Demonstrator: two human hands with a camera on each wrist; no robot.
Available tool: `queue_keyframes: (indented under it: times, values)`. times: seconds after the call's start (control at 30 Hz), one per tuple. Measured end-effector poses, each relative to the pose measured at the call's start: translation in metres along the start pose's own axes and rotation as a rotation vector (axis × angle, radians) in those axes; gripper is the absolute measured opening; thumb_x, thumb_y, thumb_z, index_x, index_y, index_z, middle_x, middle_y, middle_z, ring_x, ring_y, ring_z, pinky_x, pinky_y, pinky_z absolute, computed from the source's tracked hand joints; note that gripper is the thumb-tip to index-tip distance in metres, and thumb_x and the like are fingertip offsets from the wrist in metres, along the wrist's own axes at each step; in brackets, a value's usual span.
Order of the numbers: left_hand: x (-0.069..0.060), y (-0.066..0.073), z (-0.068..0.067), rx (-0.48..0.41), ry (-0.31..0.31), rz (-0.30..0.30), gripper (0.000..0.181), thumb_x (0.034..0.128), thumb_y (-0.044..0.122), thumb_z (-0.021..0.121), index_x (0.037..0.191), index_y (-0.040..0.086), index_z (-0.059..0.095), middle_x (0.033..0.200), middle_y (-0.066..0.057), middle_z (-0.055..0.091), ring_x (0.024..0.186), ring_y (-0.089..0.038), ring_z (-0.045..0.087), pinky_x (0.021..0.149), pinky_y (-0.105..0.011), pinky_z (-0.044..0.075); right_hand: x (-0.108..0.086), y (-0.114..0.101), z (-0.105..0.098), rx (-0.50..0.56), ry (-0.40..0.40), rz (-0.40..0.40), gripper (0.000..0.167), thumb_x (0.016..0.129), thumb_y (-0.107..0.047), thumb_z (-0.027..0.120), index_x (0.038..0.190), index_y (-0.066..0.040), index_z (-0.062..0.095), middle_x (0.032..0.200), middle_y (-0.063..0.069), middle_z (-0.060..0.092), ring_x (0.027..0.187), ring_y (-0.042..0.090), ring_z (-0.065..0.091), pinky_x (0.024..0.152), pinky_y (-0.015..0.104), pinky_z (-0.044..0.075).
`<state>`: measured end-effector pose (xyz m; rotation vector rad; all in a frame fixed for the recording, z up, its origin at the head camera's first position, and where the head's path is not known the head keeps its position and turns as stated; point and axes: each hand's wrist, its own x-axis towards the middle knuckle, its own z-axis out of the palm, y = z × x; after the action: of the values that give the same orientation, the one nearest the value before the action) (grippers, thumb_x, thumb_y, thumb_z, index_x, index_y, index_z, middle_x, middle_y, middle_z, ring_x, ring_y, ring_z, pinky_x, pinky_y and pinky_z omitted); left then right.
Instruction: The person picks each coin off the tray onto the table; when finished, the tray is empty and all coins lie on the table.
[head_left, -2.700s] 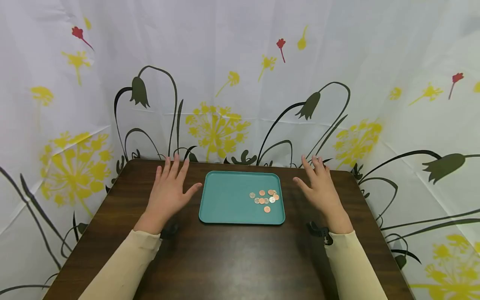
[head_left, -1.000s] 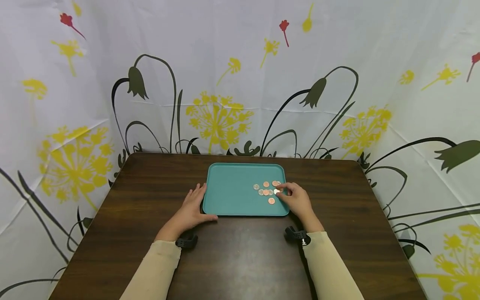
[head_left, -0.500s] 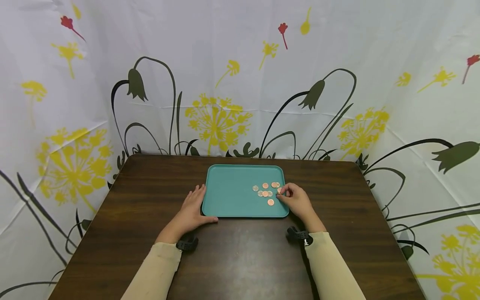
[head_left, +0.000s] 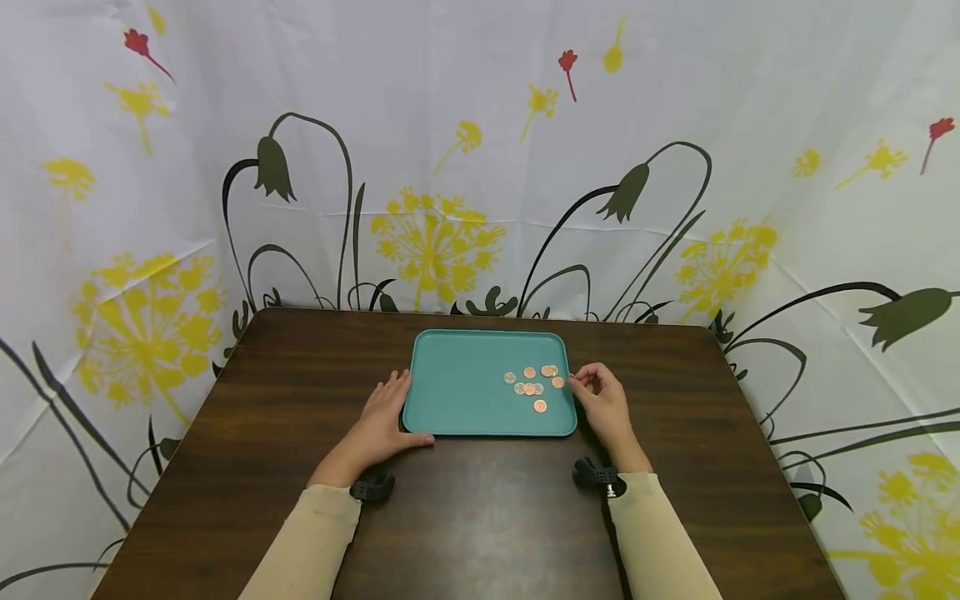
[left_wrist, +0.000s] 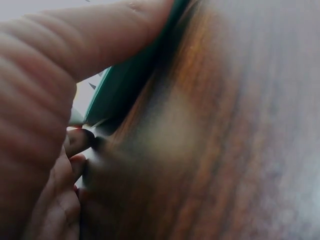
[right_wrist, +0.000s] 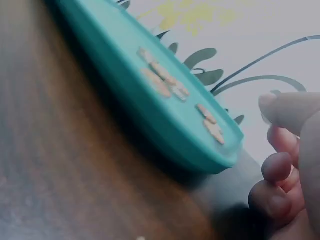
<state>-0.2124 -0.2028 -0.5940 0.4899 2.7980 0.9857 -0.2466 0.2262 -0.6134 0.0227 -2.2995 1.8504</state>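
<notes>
Table (head_left: 187, 500): dark brown wood grain, dull sheen; runs beneath the work from left to right.
Left sleeve (head_left: 307, 542): cream cloth, soft-looking.
Left hand (head_left: 378, 425): fingers extended against the tray's left rim, thumb spread toward the near corner; grips nothing.
Tray (head_left: 450, 383): teal, rectangular, rounded corners, raised rim; smooth, probably plastic; lies between the hands.
Silvery coins (head_left: 510, 378): thin round discs, flat in the tray's right half; some meet or overlap copper ones.
Copper-coloured coins (head_left: 540, 407): same form, warmer tone; scattered among the silvery ones, one apart nearest the front rim.
Coin progress: judged early; one seems lifted out, while the loose group in the tray remains.
Pinched coin (right_wrist: 265, 118): only a pale edge shows; kind cannot be told.
Right hand (head_left: 606, 404): just at the right rim, thumb and forefinger pinched together, apparently on that coin; other fingers curled.
Right sleeve (head_left: 660, 533): matching cream cloth.
</notes>
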Motion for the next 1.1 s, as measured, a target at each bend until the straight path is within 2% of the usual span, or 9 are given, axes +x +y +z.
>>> queue_keyframes:
  times: [0.1,0.17,0.27,0.37,0.53,0.7,0.83,0.97,1.1]
  values:
    - [-0.002,-0.002,0.000,0.017,-0.010,-0.007,0.129,0.0859,0.050,0.093,0.174,-0.002,0.015,0.181,-0.026,0.018,0.170,-0.046,0.010,0.136,-0.068,0.009,-0.002,0.001,-0.001,0.090,0.089,0.022,0.021,0.104,-0.016,0.078,0.109,-0.001,0.065,0.091,0.004,0.059,0.065,0.011,0.050,0.056,0.021,0.045]
    - [-0.003,-0.002,0.001,0.020,-0.021,-0.011,0.129,0.0862,0.051,0.093,0.174,-0.002,0.014,0.181,-0.025,0.017,0.170,-0.046,0.010,0.136,-0.067,0.009,-0.002,0.002,-0.003,0.092,0.156,0.025,0.022,0.104,-0.016,0.077,0.110,0.001,0.065,0.090,0.005,0.059,0.061,0.010,0.050,0.054,0.021,0.046]
    - [-0.003,-0.001,0.001,0.012,-0.024,-0.011,0.129,0.0864,0.051,0.092,0.174,-0.002,0.014,0.181,-0.025,0.017,0.170,-0.046,0.009,0.137,-0.067,0.009,0.004,0.004,-0.009,0.003,0.249,0.021,0.021,0.105,-0.018,0.076,0.109,-0.001,0.066,0.091,0.004,0.060,0.060,0.008,0.052,0.054,0.020,0.049]
    - [-0.003,0.001,0.001,-0.001,-0.020,-0.004,0.128,0.0864,0.050,0.092,0.174,-0.002,0.015,0.181,-0.025,0.017,0.170,-0.046,0.009,0.136,-0.068,0.009,0.015,0.005,-0.018,-0.078,0.307,0.039,0.017,0.105,-0.017,0.075,0.108,-0.003,0.066,0.090,0.002,0.061,0.060,0.007,0.055,0.054,0.019,0.051]
    - [-0.003,0.001,-0.002,0.009,-0.030,-0.009,0.128,0.0864,0.050,0.092,0.174,-0.001,0.014,0.182,-0.025,0.016,0.170,-0.046,0.009,0.136,-0.068,0.008,0.040,0.006,-0.030,-0.108,0.289,0.133,0.015,0.106,-0.017,0.072,0.111,-0.004,0.068,0.092,0.008,0.067,0.057,0.010,0.060,0.050,0.021,0.051]
    - [0.002,0.002,-0.006,0.017,-0.030,-0.008,0.129,0.0862,0.050,0.093,0.174,0.000,0.014,0.182,-0.024,0.016,0.170,-0.045,0.009,0.137,-0.066,0.008,0.067,0.004,-0.041,-0.063,0.215,0.329,0.019,0.108,-0.019,0.069,0.117,-0.002,0.069,0.099,0.009,0.071,0.056,0.009,0.064,0.050,0.022,0.048]
    - [0.003,0.002,-0.006,0.019,-0.024,0.001,0.129,0.0859,0.051,0.093,0.174,-0.001,0.014,0.181,-0.025,0.017,0.170,-0.046,0.009,0.137,-0.067,0.008,0.079,0.001,-0.045,-0.064,0.186,0.462,0.022,0.107,-0.019,0.068,0.120,-0.002,0.071,0.098,0.002,0.069,0.058,0.006,0.067,0.052,0.023,0.046]
    - [0.001,0.001,-0.005,0.009,-0.030,-0.007,0.129,0.0865,0.051,0.092,0.174,-0.002,0.013,0.181,-0.026,0.016,0.170,-0.046,0.008,0.137,-0.067,0.007,0.084,-0.005,-0.040,-0.032,0.214,0.501,0.024,0.108,-0.019,0.066,0.122,0.000,0.072,0.093,-0.001,0.070,0.058,0.003,0.069,0.052,0.021,0.043]
    - [0.001,-0.001,-0.007,-0.001,-0.032,-0.004,0.129,0.0878,0.052,0.091,0.174,-0.001,0.012,0.182,-0.025,0.014,0.171,-0.045,0.006,0.137,-0.066,0.006,0.085,-0.010,-0.035,-0.019,0.254,0.499,0.026,0.109,-0.021,0.064,0.124,-0.002,0.072,0.094,-0.003,0.072,0.060,0.002,0.072,0.051,0.020,0.041]
